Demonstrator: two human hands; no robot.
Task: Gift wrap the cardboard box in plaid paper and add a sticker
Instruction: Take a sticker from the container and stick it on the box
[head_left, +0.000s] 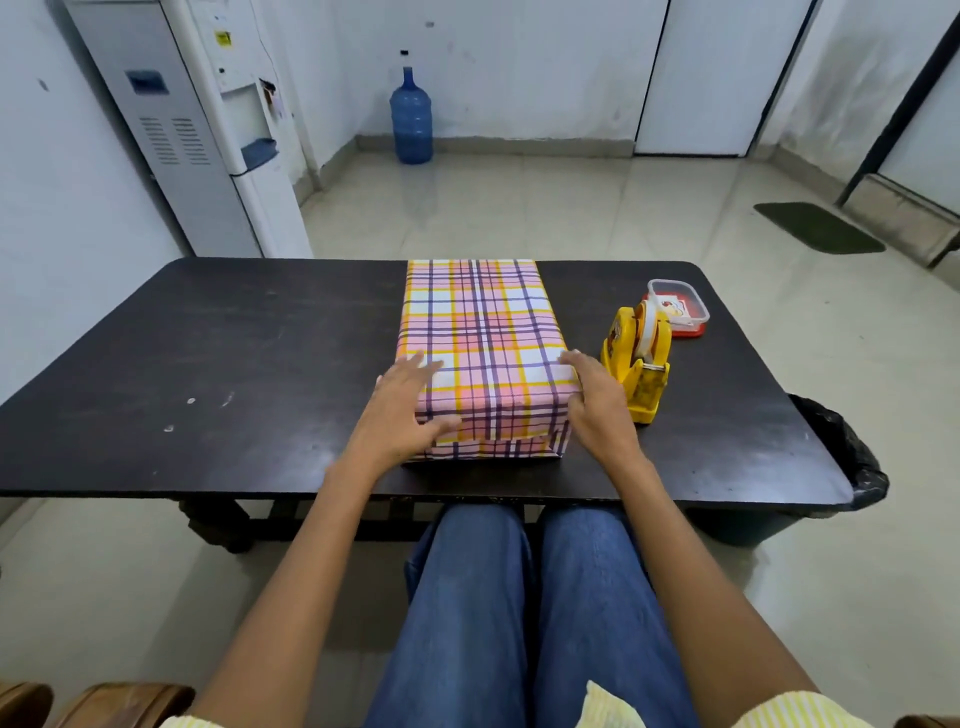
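The plaid-wrapped box is lying lengthwise at the centre of the table, fully covered. The left hand and right hand are pressing its near corners with fingers flat, clasping nothing. At 2 o'clock, a clear tub is holding a printed sticker.

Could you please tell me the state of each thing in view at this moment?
Cardboard box: wrapped in plaid paper, near end folded shut, no sticker visible, lying on the table.
Left hand: fingers straight, resting on the box's near left corner.
Right hand: fingers straight, resting on its near right corner.
Tape dispenser: upright, roll loaded.
Plastic container: seemingly uncovered.
Water bottle: upright on the floor.
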